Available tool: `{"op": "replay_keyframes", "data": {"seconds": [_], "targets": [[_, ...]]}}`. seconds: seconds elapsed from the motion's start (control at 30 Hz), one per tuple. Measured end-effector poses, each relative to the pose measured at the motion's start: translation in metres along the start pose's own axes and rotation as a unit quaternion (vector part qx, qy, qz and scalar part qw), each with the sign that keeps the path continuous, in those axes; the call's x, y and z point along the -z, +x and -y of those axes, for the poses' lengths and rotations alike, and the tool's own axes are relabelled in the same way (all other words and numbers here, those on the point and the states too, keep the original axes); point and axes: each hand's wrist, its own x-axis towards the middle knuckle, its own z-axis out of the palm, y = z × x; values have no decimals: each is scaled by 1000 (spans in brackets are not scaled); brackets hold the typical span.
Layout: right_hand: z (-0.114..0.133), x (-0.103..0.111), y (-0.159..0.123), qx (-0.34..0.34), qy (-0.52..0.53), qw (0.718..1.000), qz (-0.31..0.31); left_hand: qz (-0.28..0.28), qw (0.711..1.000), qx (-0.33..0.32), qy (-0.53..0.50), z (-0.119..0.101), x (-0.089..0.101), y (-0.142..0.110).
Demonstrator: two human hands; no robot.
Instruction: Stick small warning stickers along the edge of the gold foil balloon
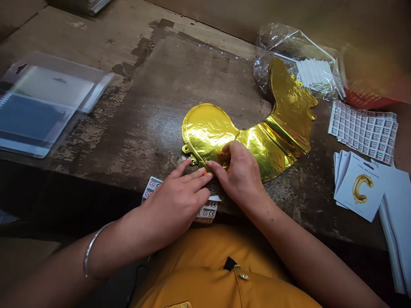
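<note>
Gold foil balloon (208,124) on desk (180,77), my left hand (175,194) outstretched at its lower edge, right hand (242,169) curled, pinching or not I can't tell for either; best pressed smooth.

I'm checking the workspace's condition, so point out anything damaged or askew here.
The tabletop looks damaged: its dark surface appears worn away in ragged patches, mostly left of the gold foil balloon. At right, the balloon cards lie fanned rather than squared.
</note>
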Motion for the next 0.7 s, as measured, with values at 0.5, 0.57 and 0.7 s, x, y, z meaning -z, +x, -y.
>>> {"op": "replay_keyframes", "data": {"seconds": [0.5, 0.57, 0.7], "targets": [[-20, 8, -25, 286, -7, 958, 4, -52, 997, 25, 52, -6, 17, -10], [-18, 11, -19, 215, 33, 976, 11, -67, 994, 39, 70, -6, 19, -11], [-17, 22, 0, 15, 183, 978, 95, -73, 993, 34, 90, -7, 23, -8]]}}
